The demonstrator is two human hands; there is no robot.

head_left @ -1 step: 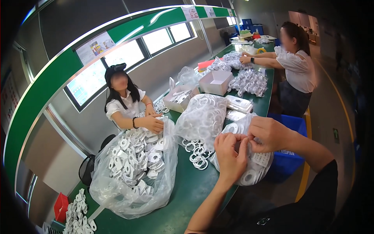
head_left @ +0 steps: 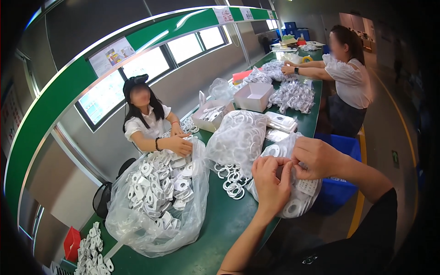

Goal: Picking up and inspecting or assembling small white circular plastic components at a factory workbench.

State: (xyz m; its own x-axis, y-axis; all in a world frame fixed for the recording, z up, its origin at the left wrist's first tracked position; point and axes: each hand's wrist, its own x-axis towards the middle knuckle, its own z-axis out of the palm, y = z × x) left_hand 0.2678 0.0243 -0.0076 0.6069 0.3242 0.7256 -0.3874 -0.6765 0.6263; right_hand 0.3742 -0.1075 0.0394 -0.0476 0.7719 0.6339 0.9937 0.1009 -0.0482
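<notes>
Fingertips of my left hand (head_left: 271,185) and my right hand (head_left: 315,158) come together in a pinch at the right edge of the green table. They appear to grip the thin film of a clear plastic bag (head_left: 298,206); the pinched bit itself is hidden by the fingers. White round parts show through this bag above and below my hands. Just left of it lie loose white rings (head_left: 233,185). Behind them sits a full translucent bag of white rings (head_left: 237,137).
A large open bag of white parts (head_left: 160,183) spreads across the green table (head_left: 224,224); a co-worker's hand (head_left: 178,145) rests at its rim. A white box (head_left: 253,97) stands farther back. Another co-worker (head_left: 348,78) handles bagged pieces. A blue crate (head_left: 339,195) is below right.
</notes>
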